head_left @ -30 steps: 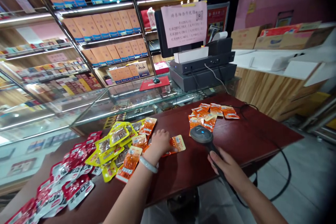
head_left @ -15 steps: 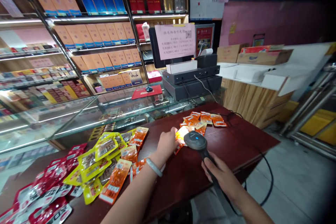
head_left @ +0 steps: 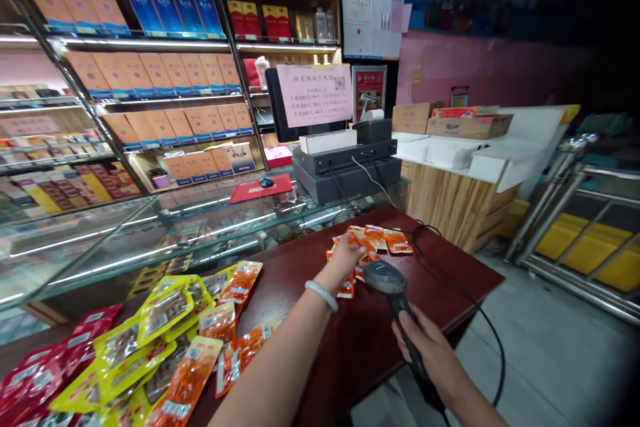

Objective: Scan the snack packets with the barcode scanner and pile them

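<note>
Reaching left hand (head_left: 347, 255) rests on orange packets (head_left: 373, 243) at far end of tabletop (head_left: 310, 320), fingers curled over top one; grip state cannot tell. Right hand (head_left: 430, 347) wrapped closed round scanner (head_left: 385, 278) handle, head just beside packets.

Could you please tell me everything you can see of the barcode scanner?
The scanner is a dark grey, plastic-looking handheld with a rounded head and a slim handle. The right hand grips the handle, holding the head tilted above the table, next to the orange packets. A black cable loops beside the table's edge towards the hand.
</note>
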The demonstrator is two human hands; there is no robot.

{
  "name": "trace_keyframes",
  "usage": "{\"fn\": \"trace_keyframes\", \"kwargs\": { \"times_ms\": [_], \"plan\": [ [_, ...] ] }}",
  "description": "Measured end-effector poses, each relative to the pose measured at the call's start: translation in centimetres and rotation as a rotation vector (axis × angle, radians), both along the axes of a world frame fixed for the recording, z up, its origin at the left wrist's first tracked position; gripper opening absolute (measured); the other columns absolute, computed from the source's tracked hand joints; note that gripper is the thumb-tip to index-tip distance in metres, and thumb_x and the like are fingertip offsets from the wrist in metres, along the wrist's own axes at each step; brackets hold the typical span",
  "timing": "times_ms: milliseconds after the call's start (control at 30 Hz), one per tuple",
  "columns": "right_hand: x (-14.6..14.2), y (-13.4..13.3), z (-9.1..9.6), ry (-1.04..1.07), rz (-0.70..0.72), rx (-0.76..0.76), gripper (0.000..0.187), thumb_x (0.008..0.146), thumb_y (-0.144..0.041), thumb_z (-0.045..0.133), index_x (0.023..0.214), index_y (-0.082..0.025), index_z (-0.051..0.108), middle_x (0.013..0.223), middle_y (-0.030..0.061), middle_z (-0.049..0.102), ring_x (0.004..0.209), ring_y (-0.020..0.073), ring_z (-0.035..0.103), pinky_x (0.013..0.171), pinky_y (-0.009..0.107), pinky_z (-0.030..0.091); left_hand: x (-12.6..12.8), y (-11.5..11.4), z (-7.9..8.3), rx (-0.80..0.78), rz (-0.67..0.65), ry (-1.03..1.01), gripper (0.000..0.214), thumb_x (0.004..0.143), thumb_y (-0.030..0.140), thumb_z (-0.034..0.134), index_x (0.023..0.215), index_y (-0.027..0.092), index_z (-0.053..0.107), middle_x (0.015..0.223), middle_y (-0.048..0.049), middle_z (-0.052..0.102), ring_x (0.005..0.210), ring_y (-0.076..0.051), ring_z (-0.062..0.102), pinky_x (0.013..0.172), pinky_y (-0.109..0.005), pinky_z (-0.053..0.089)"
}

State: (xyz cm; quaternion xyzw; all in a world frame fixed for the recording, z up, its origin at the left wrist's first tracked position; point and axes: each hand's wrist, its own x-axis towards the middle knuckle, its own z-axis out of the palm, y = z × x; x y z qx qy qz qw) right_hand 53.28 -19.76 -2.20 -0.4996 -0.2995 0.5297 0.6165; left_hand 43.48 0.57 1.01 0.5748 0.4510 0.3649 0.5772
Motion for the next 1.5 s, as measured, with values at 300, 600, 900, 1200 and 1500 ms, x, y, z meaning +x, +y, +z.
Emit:
{"fn": "trace_keyframes", "kwargs": {
  "times_ms": [300,600,900,1200,1500],
  "plan": [
    [-1.9,-0.2,-0.1,-0.046,0.042,-0.107,0.072,0.063,-0.069,0.076,0.118,-0.024,0.063,0.065,-0.0016,0.057,0.059,0.0171,0.055,0.053,0.026,0.043,-9.8,-4.1,0.5,0.421,-0.003,0.419,0.053,0.075,0.019,0.071,0.127,0.02,0.06,0.113,-0.0118,0.069,0.101,-0.023,0.064,0.092,-0.033,0.047],
    [-7.5,-0.1,-0.7,-0.154,0.428,-0.034,0.055,0.084,-0.061,0.062,0.126,-0.026,0.059,0.06,-0.0056,0.049,0.052,0.0121,0.044,0.049,0.023,0.035,-25.8,-10.9,2.6,0.352,-0.082,1.481,0.052,0.064,0.043,0.079,0.111,0.022,0.068,0.122,-0.0142,0.063,0.12,-0.036,0.051,0.1,-0.046,0.038],
    [-9.3,-0.6,0.1,-0.246,0.518,0.021,0.056,0.085,-0.061,0.061,0.125,-0.022,0.061,0.061,-0.0045,0.05,0.051,0.0116,0.042,0.048,0.023,0.033,-24.3,-10.8,1.6,0.331,0.065,1.345,0.047,0.075,0.041,0.07,0.113,0.017,0.055,0.104,-0.015,0.068,0.103,-0.031,0.063,0.084,-0.035,0.042],
    [-6.3,-1.0,0.5,-0.021,0.223,-0.111,0.07,0.066,-0.069,0.074,0.121,-0.027,0.065,0.062,-0.003,0.057,0.054,0.0136,0.051,0.053,0.024,0.041,-17.7,-8.1,1.1,0.327,0.021,1.038,0.048,0.074,0.042,0.073,0.11,0.022,0.048,0.1,-0.0085,0.071,0.09,-0.025,0.068,0.066,-0.026,0.039],
    [-2.0,-0.7,0.8,0.082,0.035,-0.092,0.068,0.067,-0.063,0.079,0.119,-0.022,0.063,0.07,-0.0017,0.062,0.062,0.0127,0.057,0.054,0.021,0.043,-9.3,-4.3,1.3,0.39,-0.05,0.76,0.037,0.077,0.025,0.07,0.109,0.02,0.05,0.101,-0.0059,0.07,0.091,-0.02,0.068,0.075,-0.024,0.046]
  ]
}}
